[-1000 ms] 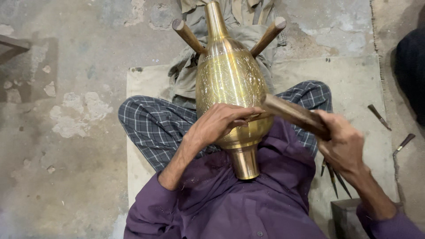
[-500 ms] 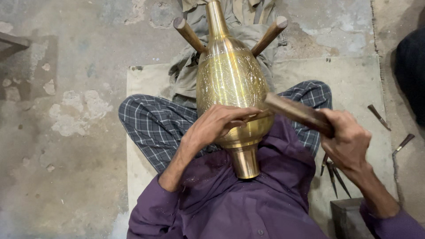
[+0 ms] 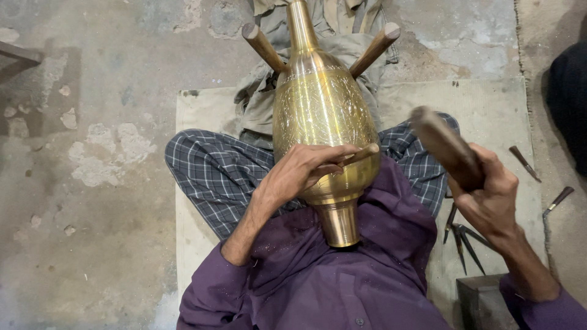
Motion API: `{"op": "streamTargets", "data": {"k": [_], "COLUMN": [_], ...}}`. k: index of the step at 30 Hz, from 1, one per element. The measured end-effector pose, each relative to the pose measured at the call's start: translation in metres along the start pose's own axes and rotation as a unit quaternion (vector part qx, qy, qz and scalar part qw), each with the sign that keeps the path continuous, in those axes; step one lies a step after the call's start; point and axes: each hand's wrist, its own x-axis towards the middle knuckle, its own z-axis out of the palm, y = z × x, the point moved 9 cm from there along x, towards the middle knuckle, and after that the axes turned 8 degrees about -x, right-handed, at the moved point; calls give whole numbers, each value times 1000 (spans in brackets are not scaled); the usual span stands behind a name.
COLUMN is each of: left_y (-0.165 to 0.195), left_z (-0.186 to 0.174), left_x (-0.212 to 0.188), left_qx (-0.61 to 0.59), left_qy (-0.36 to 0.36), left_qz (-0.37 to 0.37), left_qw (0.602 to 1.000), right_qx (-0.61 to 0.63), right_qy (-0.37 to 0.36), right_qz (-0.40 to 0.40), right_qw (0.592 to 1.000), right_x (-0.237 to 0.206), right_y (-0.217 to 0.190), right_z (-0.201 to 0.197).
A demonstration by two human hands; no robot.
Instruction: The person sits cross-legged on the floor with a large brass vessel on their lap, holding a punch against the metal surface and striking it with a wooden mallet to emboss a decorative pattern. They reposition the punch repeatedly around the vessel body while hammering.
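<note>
The left hand's (image 3: 302, 171) fingers (image 3: 333, 153) are pinching a thin chisel (image 3: 361, 155) against the brass vase (image 3: 321, 116) lying across the lap; its tip is hidden. The right hand (image 3: 489, 195) is gripping a blurred wooden mallet (image 3: 443, 146), raised beside the vase.

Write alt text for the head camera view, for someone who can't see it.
A seated person's left hand presses a thin tool against a large engraved brass vase lying across their lap, while the right hand holds a wooden mallet raised beside it. Small tools lie on the mat.
</note>
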Motion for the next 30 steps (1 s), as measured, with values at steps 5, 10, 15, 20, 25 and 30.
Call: {"op": "streamTargets", "data": {"k": [5,10,15,20,25,30], "left_y": [1,2,4,13,10,6], "left_z": [1,3,4,0,1,-2], "left_x": [0,-1,-1,-4,-5,-14], "left_qx": [15,5,3,-9,25,10], "left_qy": [2,-8,-17,-5,7,62], "left_qz": [0,6,-3,13,-13,3], "left_qw": [1000,1000,1000,1000,1000,998], "right_qx": [94,48,10,-112,88,23], "right_qy": [12,-58,-15,-16,-123,-40], "right_qz": [-29,71,-27,-68,59,-32], "right_qw": [995,995,999,991,987,998], "right_x": [-5,-2,5,2,10,22], "right_y": [-3,13,-14,-24,8,-8], "right_z": [-5,8,5,2,17,0]}}
